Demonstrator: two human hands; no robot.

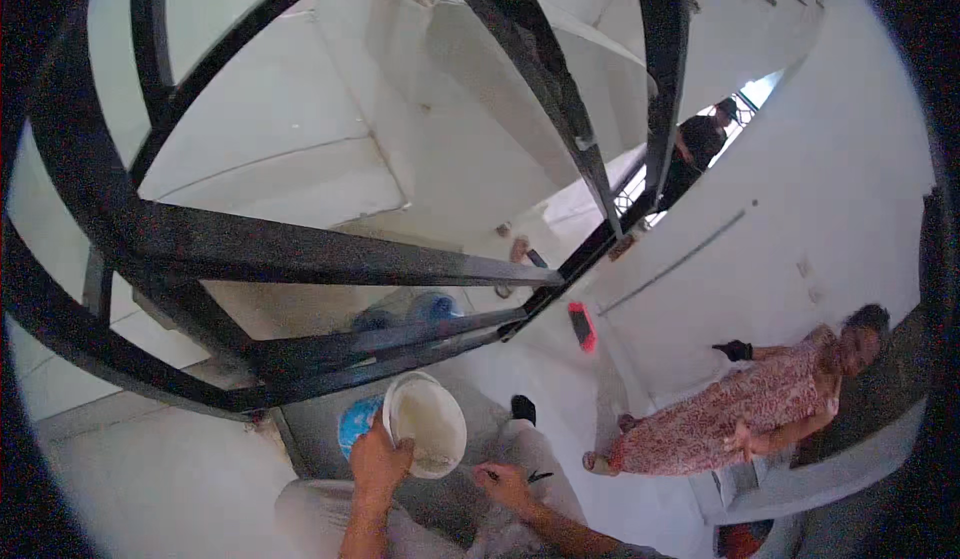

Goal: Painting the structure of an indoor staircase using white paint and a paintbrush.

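Observation:
My left hand (380, 459) grips a white and blue bucket (452, 424) by its near left rim, thumb over the edge. The bucket tilts so its inside shows, with some whitish material (428, 434) in it. Just right of the bucket, low over my legs, my right hand (507, 487) is closed. A thin dark end sticks out beside its fingers, but I cannot make out what it belongs to.
Dark metal railing (340, 244) runs across the left and top. Beyond it are blue round containers (432, 307). A pink-edged brush-like item (581, 327) lies on the floor. One person in a patterned dress (720, 409) stands right; another person (702, 139) is farther off.

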